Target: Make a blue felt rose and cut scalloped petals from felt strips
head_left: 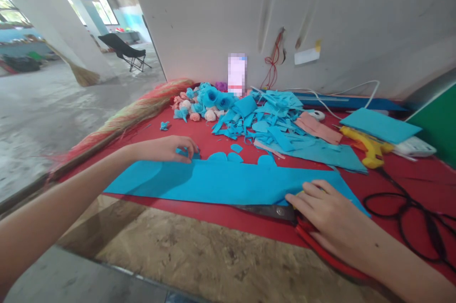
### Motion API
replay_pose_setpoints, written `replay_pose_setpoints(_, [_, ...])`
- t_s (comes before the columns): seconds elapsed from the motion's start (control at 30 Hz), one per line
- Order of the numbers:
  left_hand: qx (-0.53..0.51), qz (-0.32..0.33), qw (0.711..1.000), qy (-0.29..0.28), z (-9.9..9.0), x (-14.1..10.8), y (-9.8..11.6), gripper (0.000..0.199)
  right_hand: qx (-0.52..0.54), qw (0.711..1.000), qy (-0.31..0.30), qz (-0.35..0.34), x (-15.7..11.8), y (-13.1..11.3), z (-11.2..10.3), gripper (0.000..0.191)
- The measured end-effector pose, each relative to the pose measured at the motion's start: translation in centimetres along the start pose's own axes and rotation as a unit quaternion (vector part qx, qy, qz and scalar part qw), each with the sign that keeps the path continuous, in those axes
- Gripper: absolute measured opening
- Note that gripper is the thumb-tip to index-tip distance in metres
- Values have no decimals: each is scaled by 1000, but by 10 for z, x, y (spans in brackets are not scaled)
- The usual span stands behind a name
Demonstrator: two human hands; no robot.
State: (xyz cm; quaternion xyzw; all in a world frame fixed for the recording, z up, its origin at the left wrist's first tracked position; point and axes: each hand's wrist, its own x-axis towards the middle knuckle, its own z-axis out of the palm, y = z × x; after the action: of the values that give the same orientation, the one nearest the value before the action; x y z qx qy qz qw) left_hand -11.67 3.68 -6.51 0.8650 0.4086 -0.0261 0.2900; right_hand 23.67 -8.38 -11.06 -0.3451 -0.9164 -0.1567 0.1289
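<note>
A long blue paper strip (213, 182) lies across the front of the red table cover. At its upper left edge my left hand (174, 148) has bent fingers closed round a small blue paper piece (188, 153). My right hand (317, 203) is closed on the red-handled scissors (285, 212) at the strip's lower right edge. The dark blades point left, partly under the strip. Rounded blue paper pieces (267, 160) lie along the strip's far edge.
Behind are blue and pink paper flowers (210, 96), a pile of blue scraps (274, 118) and an upright phone (237, 74). To the right lie a yellow glue gun (370, 148), its looping black cable (402, 203) and a white power strip (415, 146).
</note>
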Motion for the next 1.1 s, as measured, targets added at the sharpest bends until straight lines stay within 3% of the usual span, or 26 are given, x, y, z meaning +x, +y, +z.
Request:
replay_pose_setpoints(0.23, [-27, -38, 999, 18, 8, 2, -12, 25, 0, 1000, -8, -2, 0, 2, -1, 27])
replay_pose_setpoints(0.4, [-14, -56, 998, 9, 2, 1, -10, 24, -4, 1000, -7, -9, 2, 1, -3, 28])
replay_pose_setpoints(0.5, [28, -55, 994, 89, -1, 4, 2, 27, -10, 1000, -9, -8, 1, 1, -3, 28])
replay_pose_setpoints(0.57, [47, -6, 989, 138, 2, 10, 15, 29, -11, 1000, -10, -8, 1, 1, -3, 29])
replay_pose_setpoints(0.63, [45, 90, 987, 124, 9, 20, 30, 30, -9, 1000, -11, -5, 1, 1, -2, 31])
replay_pose_setpoints(0.73, [100, 176, 975, 97, 24, 39, 49, 36, -6, 1000, -9, 0, 1, 1, -3, 28])
replay_pose_setpoints(0.83, [145, 190, 968, 74, 33, 54, 58, 37, -2, 1000, -5, 1, 1, 0, -4, 23])
replay_pose_setpoints(0.97, [90, 212, 972, 39, 32, 60, 58, 35, -2, 1000, -16, 2, 0, 0, -4, 27])
replay_pose_setpoints(1.1, [33, 245, 967, 70, 30, 53, 55, 32, -8, 1000, -15, -3, 1, 1, -3, 31])
